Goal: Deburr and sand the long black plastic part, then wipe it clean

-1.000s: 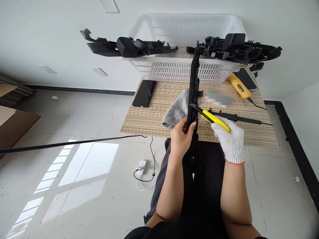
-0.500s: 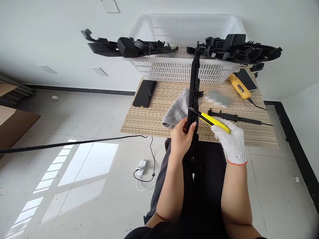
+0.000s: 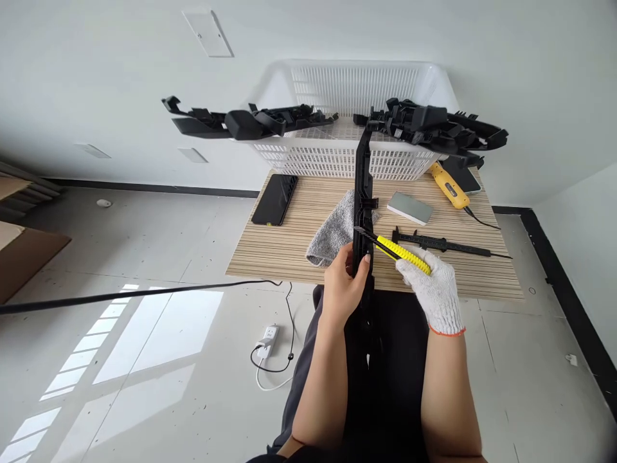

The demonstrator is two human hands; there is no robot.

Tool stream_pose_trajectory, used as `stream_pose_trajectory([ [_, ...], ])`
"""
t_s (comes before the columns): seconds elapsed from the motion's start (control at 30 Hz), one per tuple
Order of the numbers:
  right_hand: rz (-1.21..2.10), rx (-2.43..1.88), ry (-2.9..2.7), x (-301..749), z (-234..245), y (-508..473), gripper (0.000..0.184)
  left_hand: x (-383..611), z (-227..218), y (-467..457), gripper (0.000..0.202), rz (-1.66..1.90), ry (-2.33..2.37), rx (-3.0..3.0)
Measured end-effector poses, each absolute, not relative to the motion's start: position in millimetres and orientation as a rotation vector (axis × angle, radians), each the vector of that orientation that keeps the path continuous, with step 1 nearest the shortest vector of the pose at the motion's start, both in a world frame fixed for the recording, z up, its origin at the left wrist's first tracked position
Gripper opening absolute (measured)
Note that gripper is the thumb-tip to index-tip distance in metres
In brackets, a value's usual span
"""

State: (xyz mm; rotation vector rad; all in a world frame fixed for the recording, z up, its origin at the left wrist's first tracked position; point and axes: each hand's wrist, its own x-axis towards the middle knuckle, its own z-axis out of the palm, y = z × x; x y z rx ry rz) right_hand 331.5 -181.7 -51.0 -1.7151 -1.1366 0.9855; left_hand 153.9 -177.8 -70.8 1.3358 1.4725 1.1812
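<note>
View differs from half a second ago: counter (image 3: pixel 289 247) and white basket (image 3: pixel 357 87) sit lower in the picture, and the grey block (image 3: pixel 410 208) now shows clearly. Both hands keep the same grip as before, and the knife still meets the strip at the same spot.

Left hand (image 3: pixel 343 292), bare: fingers curled tight round the long black plastic strip (image 3: pixel 362 193), thumb on its left face, fingertips on the right edge. The strip stands upright in front of the person. Its top end reaches the basket front and its lower end drops toward the lap.

Right hand (image 3: pixel 432 292), in a white knit glove: closed round the yellow knife (image 3: pixel 402 254). The knife's dark tip touches the strip's right edge, just above the left fingertips.

On the counter: grey cloth (image 3: pixel 330 235) behind the strip, phone (image 3: pixel 274 199) to the left, caliper (image 3: pixel 443 244) just beyond the knife. Black parts (image 3: pixel 429 125) lie across the basket rim.
</note>
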Motion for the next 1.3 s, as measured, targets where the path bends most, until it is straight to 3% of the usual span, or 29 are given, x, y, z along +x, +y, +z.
stream_pose_trajectory([
  [0.57, 1.499, -1.564, -1.163, 330.7, -38.2, -153.2, 0.047, 153.1, -69.1, -152.9, 0.025, 1.216, 1.371, 0.905],
  [0.8, 1.492, -1.515, -1.266, 331.6, -37.2, -146.7, 0.039, 152.5, -62.0, -145.5, 0.044, 1.228, 1.326, 0.797],
  [1.07, 1.492, -1.536, -1.259, 332.5, -38.1, -147.4, 0.039, 155.1, -62.8, -145.1, 0.040, 1.292, 1.270, 0.812],
  [1.3, 1.417, -1.518, -1.225, 331.2, -35.4, -146.8, 0.041, 159.5, -54.9, -125.2, 0.053, 1.454, 1.146, 0.712],
])
